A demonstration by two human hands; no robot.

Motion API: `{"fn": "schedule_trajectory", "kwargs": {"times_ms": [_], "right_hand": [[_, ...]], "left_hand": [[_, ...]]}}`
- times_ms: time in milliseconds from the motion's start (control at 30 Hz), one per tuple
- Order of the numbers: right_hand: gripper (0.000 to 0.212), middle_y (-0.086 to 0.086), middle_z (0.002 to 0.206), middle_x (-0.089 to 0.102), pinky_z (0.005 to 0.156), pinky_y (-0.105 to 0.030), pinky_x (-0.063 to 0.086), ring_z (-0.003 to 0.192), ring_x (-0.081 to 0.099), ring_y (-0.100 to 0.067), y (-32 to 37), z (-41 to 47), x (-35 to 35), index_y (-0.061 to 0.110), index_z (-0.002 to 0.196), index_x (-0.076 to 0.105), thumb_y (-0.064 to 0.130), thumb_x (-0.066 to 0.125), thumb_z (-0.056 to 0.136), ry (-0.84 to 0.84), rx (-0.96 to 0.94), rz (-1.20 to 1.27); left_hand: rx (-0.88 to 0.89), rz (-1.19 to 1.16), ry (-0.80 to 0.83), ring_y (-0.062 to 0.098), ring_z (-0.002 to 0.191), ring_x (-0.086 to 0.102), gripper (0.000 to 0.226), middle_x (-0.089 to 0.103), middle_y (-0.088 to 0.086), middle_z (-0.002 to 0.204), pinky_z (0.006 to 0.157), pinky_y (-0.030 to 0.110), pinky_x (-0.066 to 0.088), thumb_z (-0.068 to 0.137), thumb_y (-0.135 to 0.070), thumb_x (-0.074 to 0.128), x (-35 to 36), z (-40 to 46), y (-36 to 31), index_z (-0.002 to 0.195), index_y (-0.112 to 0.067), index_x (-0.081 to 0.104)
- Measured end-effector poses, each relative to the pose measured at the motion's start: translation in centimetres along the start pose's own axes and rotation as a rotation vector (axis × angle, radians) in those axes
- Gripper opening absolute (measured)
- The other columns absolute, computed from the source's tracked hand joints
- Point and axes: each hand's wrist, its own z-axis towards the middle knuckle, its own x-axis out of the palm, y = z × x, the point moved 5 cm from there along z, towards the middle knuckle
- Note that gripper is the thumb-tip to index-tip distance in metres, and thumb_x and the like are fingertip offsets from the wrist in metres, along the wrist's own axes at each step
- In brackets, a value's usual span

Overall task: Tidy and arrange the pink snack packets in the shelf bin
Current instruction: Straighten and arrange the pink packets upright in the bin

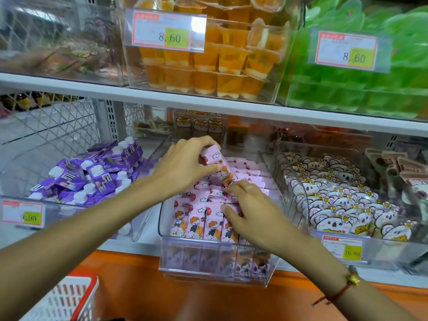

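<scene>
A clear plastic shelf bin (215,269) in the middle of the lower shelf holds several pink snack packets (196,222), the front ones standing in a row, the rear ones lying loose. My left hand (185,163) grips one pink packet (216,164) lifted above the pile, tilted down to the right. My right hand (250,209) rests on the standing packets at the bin's right side, its fingers spread over their tops.
A bin of purple pouches (92,177) sits to the left and a bin of white bear-shaped packets (335,205) to the right. Orange jelly cups (208,63) and green packs (370,89) fill the shelf above. A white-and-red basket (69,300) stands at lower left.
</scene>
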Motion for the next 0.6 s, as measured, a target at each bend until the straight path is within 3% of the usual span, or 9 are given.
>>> {"fn": "schedule_trajectory", "kwargs": {"times_ms": [100, 200, 267, 367, 467, 533, 567, 600], "right_hand": [[0.038, 0.000, 0.132, 0.048, 0.093, -0.029, 0.036, 0.122, 0.041, -0.017, 0.0, -0.2, 0.1, 0.019, 0.132, 0.050, 0.034, 0.045, 0.097, -0.011, -0.037, 0.000], [0.039, 0.000, 0.136, 0.047, 0.096, -0.029, 0.036, 0.124, 0.040, -0.017, -0.2, -0.4, 0.2, 0.018, 0.134, 0.050, 0.032, 0.045, 0.097, 0.003, -0.058, 0.012], [0.039, 0.000, 0.142, 0.042, 0.100, -0.029, 0.035, 0.128, 0.038, -0.017, -0.2, -0.5, 0.1, 0.019, 0.136, 0.047, 0.028, 0.044, 0.098, 0.015, -0.066, 0.026], [0.039, 0.002, 0.148, 0.035, 0.102, -0.024, 0.032, 0.132, 0.035, -0.012, 0.1, -0.7, -1.6, 0.024, 0.136, 0.045, 0.018, 0.045, 0.097, -0.083, -0.070, 0.132], [0.037, 0.008, 0.128, 0.048, 0.094, -0.012, 0.034, 0.113, 0.043, 0.000, 0.2, -1.2, -4.5, 0.026, 0.126, 0.053, 0.007, 0.047, 0.095, -0.324, -0.089, 0.266], [0.034, 0.014, 0.116, 0.049, 0.088, -0.007, 0.036, 0.103, 0.044, 0.006, 0.1, -1.5, -5.3, 0.027, 0.121, 0.056, 0.007, 0.047, 0.095, -0.363, -0.093, 0.269], [0.032, 0.013, 0.115, 0.050, 0.088, -0.009, 0.038, 0.103, 0.046, 0.003, 0.2, -1.6, -5.1, 0.026, 0.121, 0.056, 0.009, 0.047, 0.095, -0.337, -0.089, 0.243], [0.031, 0.010, 0.117, 0.053, 0.089, -0.017, 0.040, 0.104, 0.048, -0.003, 0.2, -1.7, -4.7, 0.025, 0.122, 0.056, 0.011, 0.046, 0.096, -0.291, -0.079, 0.202]], "left_hand": [[0.045, 0.045, 0.156, 0.014, 0.084, 0.065, 0.037, 0.072, -0.004, 0.097, 0.082, 0.037, 0.052, 0.080, -0.031, 0.076, -0.4, 1.4, -0.7, 0.115, -0.025, 0.066], [0.082, 0.101, 0.288, 0.006, 0.078, 0.056, 0.039, 0.065, -0.008, 0.093, 0.076, 0.025, 0.045, 0.083, -0.027, 0.073, 0.2, 3.3, -1.1, 0.122, -0.024, 0.065], [0.091, 0.158, 0.379, 0.012, 0.088, 0.057, 0.035, 0.066, -0.004, 0.106, 0.079, 0.026, 0.045, 0.086, -0.025, 0.070, 1.7, 4.0, -1.2, 0.120, -0.020, 0.065], [0.019, 0.190, 0.345, 0.019, 0.100, 0.060, 0.038, 0.064, -0.002, 0.108, 0.086, 0.034, 0.049, 0.082, -0.030, 0.074, 4.3, 4.1, -0.6, 0.117, -0.022, 0.063], [-0.033, 0.198, 0.264, 0.020, 0.100, 0.063, 0.033, 0.068, -0.001, 0.108, 0.087, 0.039, 0.052, 0.078, -0.034, 0.077, 6.2, 3.8, 0.4, 0.104, -0.023, 0.063], [0.010, 0.198, 0.277, 0.013, 0.087, 0.063, 0.024, 0.070, -0.004, 0.099, 0.075, 0.031, 0.052, 0.081, -0.036, 0.074, 6.8, 3.6, 0.8, 0.101, -0.023, 0.069], [0.047, 0.203, 0.301, 0.007, 0.074, 0.059, 0.012, 0.068, -0.007, 0.087, 0.064, 0.026, 0.046, 0.084, -0.037, 0.071, 6.8, 3.4, 0.9, 0.089, -0.026, 0.069], [0.084, 0.224, 0.330, 0.005, 0.062, 0.051, 0.018, 0.061, -0.009, 0.072, 0.056, 0.024, 0.038, 0.087, -0.037, 0.067, 6.7, 3.3, 0.8, 0.071, -0.031, 0.061]]}}
